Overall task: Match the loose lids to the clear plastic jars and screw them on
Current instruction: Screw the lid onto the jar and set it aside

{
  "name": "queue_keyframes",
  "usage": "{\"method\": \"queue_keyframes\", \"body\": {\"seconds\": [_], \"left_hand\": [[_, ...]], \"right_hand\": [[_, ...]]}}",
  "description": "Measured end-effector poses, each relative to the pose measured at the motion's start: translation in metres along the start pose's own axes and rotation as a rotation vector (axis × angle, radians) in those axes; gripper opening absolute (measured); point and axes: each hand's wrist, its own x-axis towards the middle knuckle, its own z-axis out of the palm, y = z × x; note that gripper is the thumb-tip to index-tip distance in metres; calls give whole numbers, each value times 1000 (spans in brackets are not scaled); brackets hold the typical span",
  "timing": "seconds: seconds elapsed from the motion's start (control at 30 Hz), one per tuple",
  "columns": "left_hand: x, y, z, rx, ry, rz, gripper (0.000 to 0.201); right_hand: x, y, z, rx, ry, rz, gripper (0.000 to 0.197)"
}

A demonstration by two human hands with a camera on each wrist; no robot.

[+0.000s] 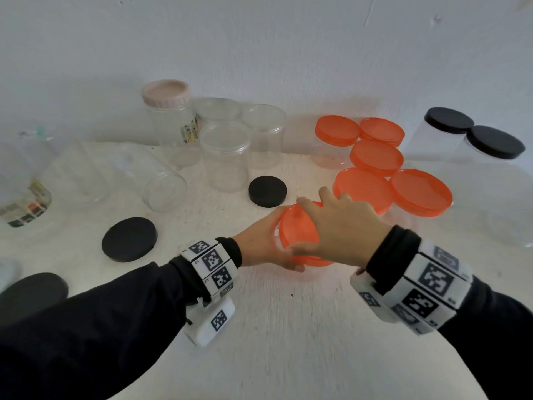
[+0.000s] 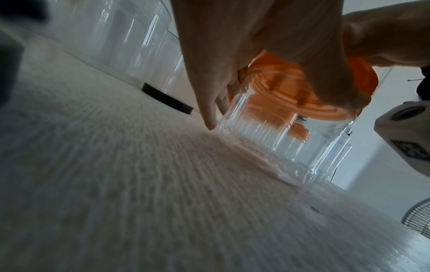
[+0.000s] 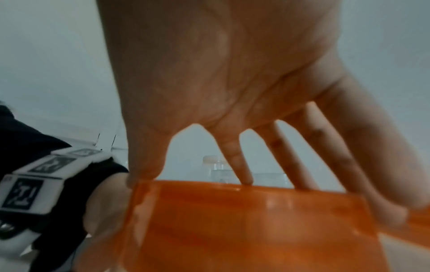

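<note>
- Orange translucent plastic screw lid (image 1: pixel 298 226) sits on the mouth of a clear ribbed plastic jar (image 2: pixel 286 145), right in front of me near the middle of the white textured bench (image 1: pixel 288 327), between my two hands.
- Jar stands upright on the bench, its long axis vertical; the lid lies flat across the top, so the turning I judge to be in hand goes round that vertical axis.
- My right hand (image 1: pixel 343 226) is directly above the lid, palm down. Its fingers (image 3: pixel 239 165) are spread and curved down over the rim, tips touching the lid's edge on the far side and the thumb on the near side: a grasp round the lid.
- My left hand (image 1: pixel 259 243) comes in from the left, lower down, and wraps the jar just under the lid. From the left wrist view its fingers (image 2: pixel 209 103) curl round the clear wall, with one fingertip reaching almost to the bench.
- Both hands are equally close; the right one owns the lid, the left steadies the body.
- I cannot tell from these views whether the lid's thread has seated fully or is only partly on.
- Just beyond my right hand, five more jars already wear orange lids (image 1: pixel 421 192).
- To the left, flat black round lids (image 1: pixel 129 239) lie loose on the bench, near clear jars that are still open (image 1: pixel 225 160), one of them lying on its side (image 1: pixel 161 186).
</note>
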Motion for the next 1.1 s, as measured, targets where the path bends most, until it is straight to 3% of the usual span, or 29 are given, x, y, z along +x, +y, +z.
{"method": "queue_keyframes", "body": {"seconds": [0.17,0.43,0.5,0.6,0.67,0.77,0.9,1.1], "left_hand": [[0,-1,1,-4,9,13,97],[-1,0,0,12,-30,-15,103],[-1,1,0,19,-28,-16,102],[-2,1,1,12,-20,-14,98],[-1,0,1,9,-25,-16,100],[-1,-1,2,5,-36,-4,99],[-2,1,2,46,-28,-3,103],[-1,0,3,9,-36,-4,97]], "right_hand": [[-2,18,-13,195,-252,-255,91],[-1,-4,-1,64,-12,43,86],[-1,2,2,96,-45,7,92],[-6,14,-6,256,-215,-191,99],[-7,16,-9,212,-236,-261,95],[-5,11,-6,150,-110,-174,84],[-6,3,2,33,-26,-13,93],[-9,16,-3,237,-226,-253,92]]}}
